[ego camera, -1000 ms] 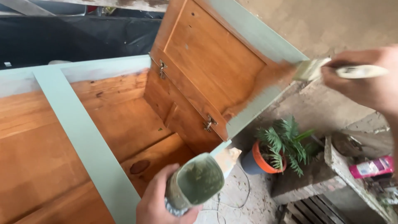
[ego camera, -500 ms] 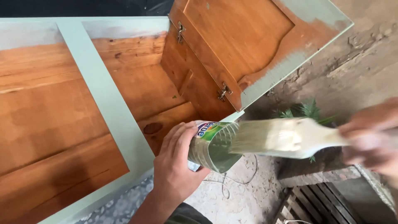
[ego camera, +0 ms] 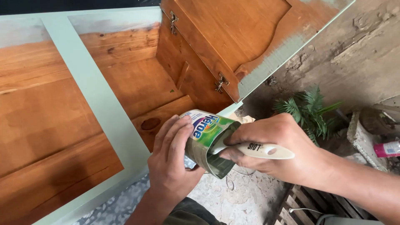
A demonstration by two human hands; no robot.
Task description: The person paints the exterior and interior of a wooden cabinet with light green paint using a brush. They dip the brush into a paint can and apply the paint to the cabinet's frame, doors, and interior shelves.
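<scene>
- Left hand [ego camera: 173,160]: at 6 o'clock in the view, fingers wrapped round the side of a cut-open container, holding it tilted with its mouth toward 4 o'clock.
- Cut-open container [ego camera: 207,139]: green, white and blue printed plastic, inside smeared grey-green; sits between the two hands, just right of centre.
- Right hand [ego camera: 277,148]: enters from 4 o'clock, fingers closed round the pale handle of a paintbrush.
- Paintbrush [ego camera: 260,151]: cream handle lies nearly level, pointing to 3 o'clock; its head goes into the container's mouth, bristles hidden.
- Cabinet [ego camera: 96,96]: lies on its back, filling 9 to 12 o'clock; warm orange-brown wood inside, front frame painted pale green.
- Cabinet door [ego camera: 233,33]: hinged open toward 1 o'clock, wood-coloured panel, its outer edge partly covered in pale green.
- Hinge [ego camera: 220,83]: metal, just above the hands at 12 o'clock.
- Potted plant [ego camera: 308,109]: green fronds at 2 o'clock from the right hand, on the ground.
- Pink bottle [ego camera: 387,148]: at the 3 o'clock edge, lying on its side.
</scene>
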